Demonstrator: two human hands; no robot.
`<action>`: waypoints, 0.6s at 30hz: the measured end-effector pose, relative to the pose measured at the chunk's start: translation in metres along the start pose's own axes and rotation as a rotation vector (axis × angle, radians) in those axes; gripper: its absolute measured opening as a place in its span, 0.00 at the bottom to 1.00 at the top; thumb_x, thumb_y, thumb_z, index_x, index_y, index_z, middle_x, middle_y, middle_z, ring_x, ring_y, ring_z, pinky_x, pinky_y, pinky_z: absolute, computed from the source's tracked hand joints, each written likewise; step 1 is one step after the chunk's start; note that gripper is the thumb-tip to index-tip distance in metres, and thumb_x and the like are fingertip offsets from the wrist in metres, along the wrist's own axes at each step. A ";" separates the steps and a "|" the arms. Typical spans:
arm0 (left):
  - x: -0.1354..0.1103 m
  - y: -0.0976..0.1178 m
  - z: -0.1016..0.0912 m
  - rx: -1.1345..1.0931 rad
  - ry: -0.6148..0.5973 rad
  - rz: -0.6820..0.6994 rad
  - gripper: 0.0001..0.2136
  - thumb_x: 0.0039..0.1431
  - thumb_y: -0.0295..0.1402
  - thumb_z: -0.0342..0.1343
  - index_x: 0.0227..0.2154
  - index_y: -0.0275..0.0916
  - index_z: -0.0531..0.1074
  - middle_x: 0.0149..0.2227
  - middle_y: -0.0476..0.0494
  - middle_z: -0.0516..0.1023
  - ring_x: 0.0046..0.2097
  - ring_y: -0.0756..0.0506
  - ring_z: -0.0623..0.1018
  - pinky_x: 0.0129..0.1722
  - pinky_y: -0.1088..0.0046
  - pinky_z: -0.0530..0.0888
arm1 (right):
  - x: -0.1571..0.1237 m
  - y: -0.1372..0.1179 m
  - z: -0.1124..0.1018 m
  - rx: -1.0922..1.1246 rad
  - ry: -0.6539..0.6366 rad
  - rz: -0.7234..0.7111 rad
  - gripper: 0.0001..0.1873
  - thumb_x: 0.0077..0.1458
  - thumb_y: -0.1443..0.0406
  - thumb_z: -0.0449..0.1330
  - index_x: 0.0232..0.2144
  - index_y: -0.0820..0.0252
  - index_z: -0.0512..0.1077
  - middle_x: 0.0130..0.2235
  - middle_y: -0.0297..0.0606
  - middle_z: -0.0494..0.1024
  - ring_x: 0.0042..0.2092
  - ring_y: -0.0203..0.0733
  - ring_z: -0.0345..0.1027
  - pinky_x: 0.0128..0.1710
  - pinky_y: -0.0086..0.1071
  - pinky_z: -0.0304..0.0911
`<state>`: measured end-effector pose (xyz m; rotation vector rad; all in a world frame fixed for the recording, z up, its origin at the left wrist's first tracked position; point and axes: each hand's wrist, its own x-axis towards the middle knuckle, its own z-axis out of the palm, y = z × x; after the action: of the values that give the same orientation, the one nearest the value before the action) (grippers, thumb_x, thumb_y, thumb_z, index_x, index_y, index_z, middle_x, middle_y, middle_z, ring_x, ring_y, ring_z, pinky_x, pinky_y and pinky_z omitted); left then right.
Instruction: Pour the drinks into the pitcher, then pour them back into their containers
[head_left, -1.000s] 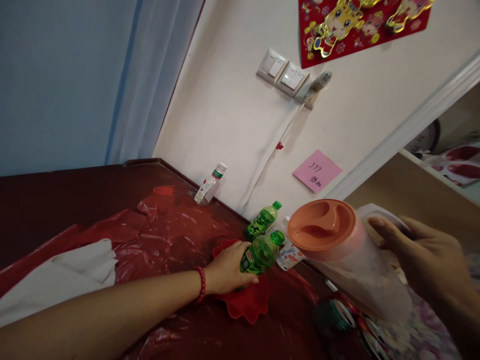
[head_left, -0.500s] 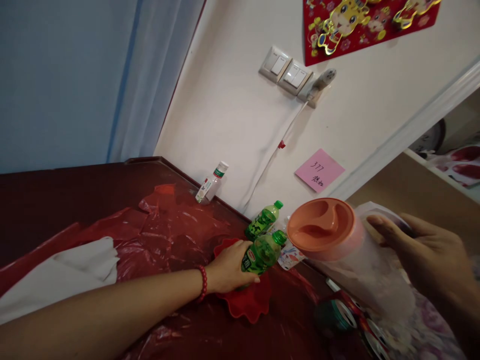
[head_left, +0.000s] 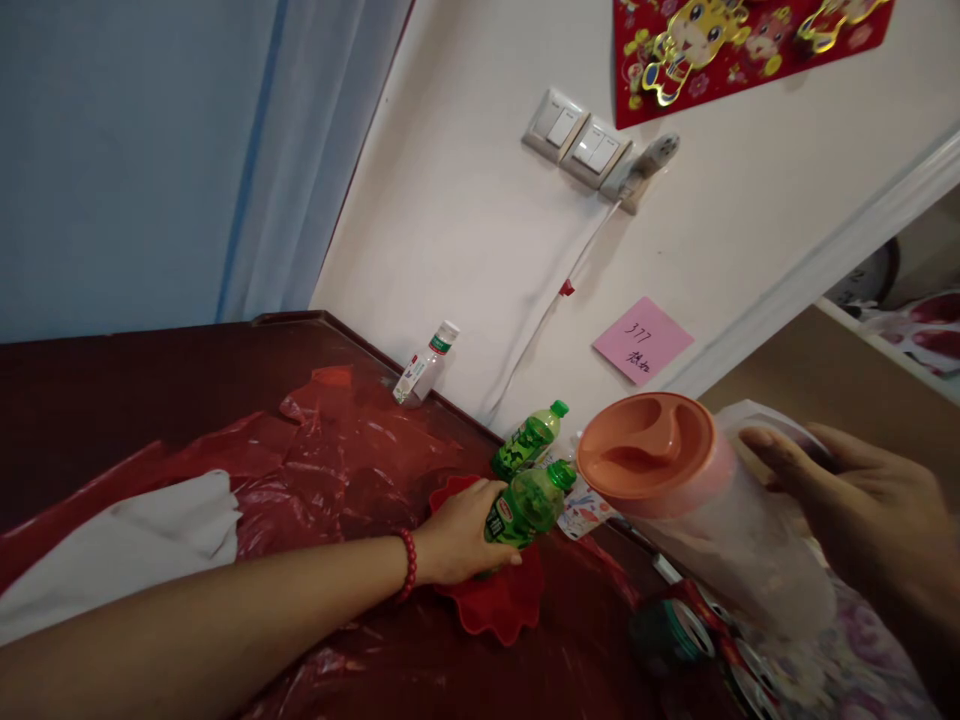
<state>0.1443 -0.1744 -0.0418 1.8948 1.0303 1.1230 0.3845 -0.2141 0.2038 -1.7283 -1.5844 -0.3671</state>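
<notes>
My left hand [head_left: 466, 532], with a red bead bracelet on the wrist, is wrapped round a green drink bottle [head_left: 529, 505] with a green cap. Under that hand and bottle lies a red scalloped dish [head_left: 499, 612], partly covered. My right hand [head_left: 874, 495] grips the handle of a translucent pitcher [head_left: 739, 540] with an orange lid [head_left: 651, 447]. The pitcher is raised and tilted, its lid toward the bottle but apart from it. Just behind the held bottle, a second green bottle [head_left: 529, 440] stands near the wall.
A clear white-capped bottle [head_left: 426, 365] stands by the wall. Red plastic sheeting [head_left: 352, 430] and a white cloth [head_left: 135, 545] lie on the dark red table [head_left: 97, 400]. Several drink cans [head_left: 671, 635] sit below the pitcher. A white cord [head_left: 540, 315] hangs from the socket.
The view has shifted very slightly. Both hands keep their holds on the bottle and the pitcher, with no other visible change.
</notes>
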 end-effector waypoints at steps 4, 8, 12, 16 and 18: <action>0.001 0.002 -0.001 0.010 -0.007 -0.010 0.32 0.43 0.36 0.72 0.54 0.39 0.69 0.51 0.38 0.75 0.52 0.35 0.75 0.54 0.59 0.71 | 0.002 0.003 -0.002 0.013 -0.008 0.044 0.35 0.35 0.36 0.60 0.29 0.61 0.76 0.23 0.38 0.72 0.24 0.44 0.61 0.18 0.31 0.51; 0.001 0.002 -0.002 0.005 -0.005 -0.005 0.33 0.43 0.36 0.72 0.54 0.38 0.69 0.51 0.38 0.75 0.52 0.35 0.75 0.54 0.59 0.71 | 0.002 0.002 -0.003 0.021 0.001 0.026 0.34 0.35 0.37 0.60 0.28 0.61 0.76 0.24 0.38 0.73 0.26 0.46 0.63 0.20 0.31 0.51; 0.000 0.002 -0.002 0.006 -0.006 -0.005 0.33 0.43 0.36 0.72 0.54 0.38 0.69 0.51 0.37 0.75 0.52 0.35 0.75 0.54 0.59 0.71 | 0.003 0.002 -0.004 0.020 -0.012 0.027 0.33 0.36 0.37 0.60 0.28 0.60 0.76 0.24 0.37 0.73 0.27 0.46 0.63 0.22 0.32 0.52; -0.001 0.004 -0.003 0.007 -0.004 -0.016 0.31 0.44 0.36 0.72 0.53 0.38 0.70 0.50 0.37 0.75 0.51 0.35 0.75 0.53 0.58 0.71 | 0.003 0.003 -0.006 0.014 -0.005 0.034 0.33 0.36 0.38 0.60 0.29 0.60 0.76 0.26 0.38 0.74 0.28 0.47 0.64 0.23 0.33 0.52; -0.001 0.005 -0.004 0.002 -0.009 -0.018 0.31 0.44 0.35 0.72 0.53 0.38 0.70 0.50 0.38 0.75 0.51 0.36 0.75 0.53 0.59 0.72 | 0.003 0.002 -0.006 0.012 -0.002 0.029 0.33 0.36 0.37 0.60 0.28 0.60 0.76 0.25 0.38 0.74 0.28 0.47 0.64 0.23 0.34 0.53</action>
<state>0.1419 -0.1769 -0.0369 1.8868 1.0421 1.1023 0.3889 -0.2159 0.2095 -1.7408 -1.5584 -0.3418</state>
